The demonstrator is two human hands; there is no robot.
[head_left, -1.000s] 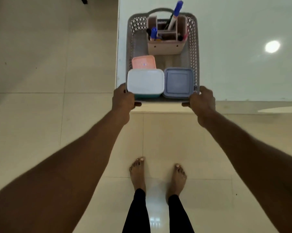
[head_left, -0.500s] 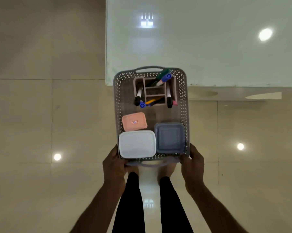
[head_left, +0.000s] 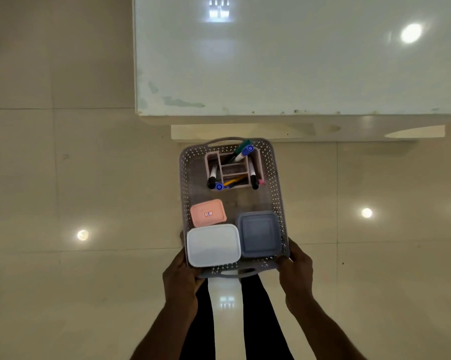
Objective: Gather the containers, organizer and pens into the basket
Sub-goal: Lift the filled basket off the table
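A grey perforated basket [head_left: 184,178] hangs in the air over the floor, clear of the table. My left hand [head_left: 181,278] grips its near left corner and my right hand [head_left: 295,271] grips its near right corner. Inside, at the far end, stands a pink organizer [head_left: 259,165] with several pens [head_left: 242,153] in it. Nearer me lie a pink-lidded container [head_left: 208,213], a white-lidded container [head_left: 213,245] and a grey-blue-lidded container [head_left: 259,233].
A white glossy table [head_left: 297,61] fills the upper right, its near edge just beyond the basket. Beige floor tiles [head_left: 63,190] with light reflections spread all around. My legs in black trousers [head_left: 260,320] are below the basket.
The basket has been lifted off the table and drawn back toward my body. It now hangs over the floor, with both hands still gripping its near corners.
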